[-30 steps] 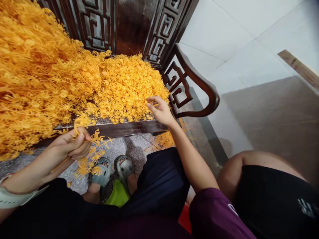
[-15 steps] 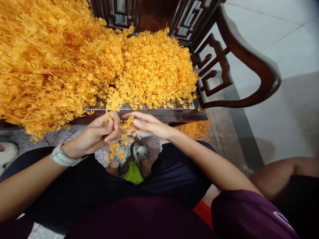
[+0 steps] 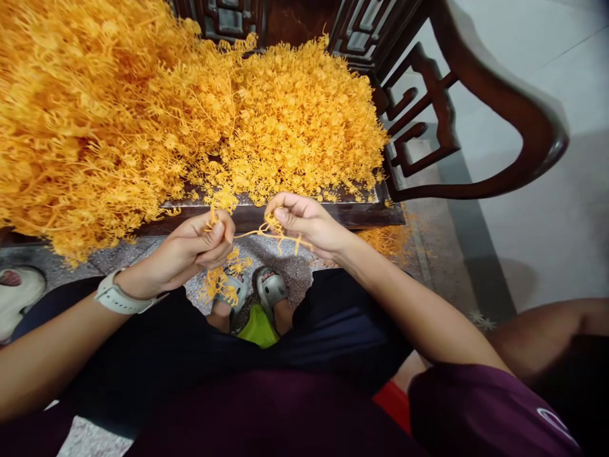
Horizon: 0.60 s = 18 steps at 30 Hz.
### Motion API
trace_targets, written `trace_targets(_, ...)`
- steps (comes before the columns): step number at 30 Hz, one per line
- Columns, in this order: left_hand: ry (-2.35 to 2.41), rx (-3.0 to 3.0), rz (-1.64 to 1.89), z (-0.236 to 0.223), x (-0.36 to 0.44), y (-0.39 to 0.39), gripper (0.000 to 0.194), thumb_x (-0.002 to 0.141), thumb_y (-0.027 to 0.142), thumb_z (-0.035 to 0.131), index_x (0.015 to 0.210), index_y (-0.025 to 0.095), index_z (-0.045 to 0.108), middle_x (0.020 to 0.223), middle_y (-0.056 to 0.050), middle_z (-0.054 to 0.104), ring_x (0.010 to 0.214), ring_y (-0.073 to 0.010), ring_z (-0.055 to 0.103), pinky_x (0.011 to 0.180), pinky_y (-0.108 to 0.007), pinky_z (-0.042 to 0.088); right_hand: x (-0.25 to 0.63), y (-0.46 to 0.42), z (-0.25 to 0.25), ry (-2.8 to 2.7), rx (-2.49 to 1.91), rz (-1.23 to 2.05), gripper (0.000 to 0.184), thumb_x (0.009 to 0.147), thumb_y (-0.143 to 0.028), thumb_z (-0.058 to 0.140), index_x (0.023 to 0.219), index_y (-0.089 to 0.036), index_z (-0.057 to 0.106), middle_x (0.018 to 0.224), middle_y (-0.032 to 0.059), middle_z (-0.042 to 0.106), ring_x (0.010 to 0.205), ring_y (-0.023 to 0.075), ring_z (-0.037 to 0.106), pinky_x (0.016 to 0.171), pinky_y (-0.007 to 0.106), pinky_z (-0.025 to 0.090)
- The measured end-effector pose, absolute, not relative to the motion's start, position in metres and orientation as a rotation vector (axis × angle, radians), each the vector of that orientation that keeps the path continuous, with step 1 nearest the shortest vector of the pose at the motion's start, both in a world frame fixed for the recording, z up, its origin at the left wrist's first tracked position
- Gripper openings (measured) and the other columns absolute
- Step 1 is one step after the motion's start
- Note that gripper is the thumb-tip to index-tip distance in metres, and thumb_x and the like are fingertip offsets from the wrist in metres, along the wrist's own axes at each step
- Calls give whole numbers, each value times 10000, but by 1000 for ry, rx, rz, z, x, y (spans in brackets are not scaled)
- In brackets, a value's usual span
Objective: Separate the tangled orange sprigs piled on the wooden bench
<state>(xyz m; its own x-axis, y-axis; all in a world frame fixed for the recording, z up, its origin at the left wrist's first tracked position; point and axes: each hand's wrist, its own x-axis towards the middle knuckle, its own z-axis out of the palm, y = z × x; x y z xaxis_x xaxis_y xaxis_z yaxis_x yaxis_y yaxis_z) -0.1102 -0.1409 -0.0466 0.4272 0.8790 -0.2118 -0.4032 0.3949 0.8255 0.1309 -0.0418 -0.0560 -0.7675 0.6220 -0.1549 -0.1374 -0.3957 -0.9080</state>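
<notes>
My left hand [image 3: 193, 251] is closed around a bunch of orange plastic flower sprigs [image 3: 219, 282] that hangs below it, over my sandalled feet. My right hand [image 3: 307, 222] pinches one thin orange sprig [image 3: 271, 230] that stretches across to the bunch in the left hand. Both hands sit just in front of the seat edge of a dark carved wooden chair [image 3: 295, 216]. A big heap of small orange plastic flower pieces [image 3: 295, 120] covers the seat, and a larger mass of long orange sprigs [image 3: 80, 114] lies to its left.
The chair's curved armrest [image 3: 499, 108] stands at the right over a pale tiled floor. More orange pieces [image 3: 385, 238] lie on the speckled floor under the seat. Another person's bare knee [image 3: 547, 330] is at the lower right, and a light shoe [image 3: 16, 295] at the left edge.
My right hand came back from the heap on the seat to my left hand, closed on a sprig, and now pulls it away to the right. The view tilted down.
</notes>
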Motion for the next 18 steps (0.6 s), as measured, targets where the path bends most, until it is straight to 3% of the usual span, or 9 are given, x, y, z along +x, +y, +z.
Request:
trace_targets(7, 744, 852, 874, -44, -103, -139, 222, 1074, 318, 548, 949, 168, 653, 577, 56, 312, 496, -86, 234, 483, -227, 218, 140, -38, -54, -1377, -616, 2065, 305, 882, -419, 828, 910, -158, 674, 773, -15, 601, 662, 84, 479, 611, 244, 369)
trace_targets(18, 745, 844, 955, -42, -90, -133, 198, 1056, 344, 587, 955, 188, 655, 583, 67, 282, 490, -89, 214, 468, -207, 212, 140, -29, -43, -1419, -829, 1860, 403, 744, -514, 881, 835, -203, 641, 774, 14, 612, 690, 126, 501, 644, 300, 435)
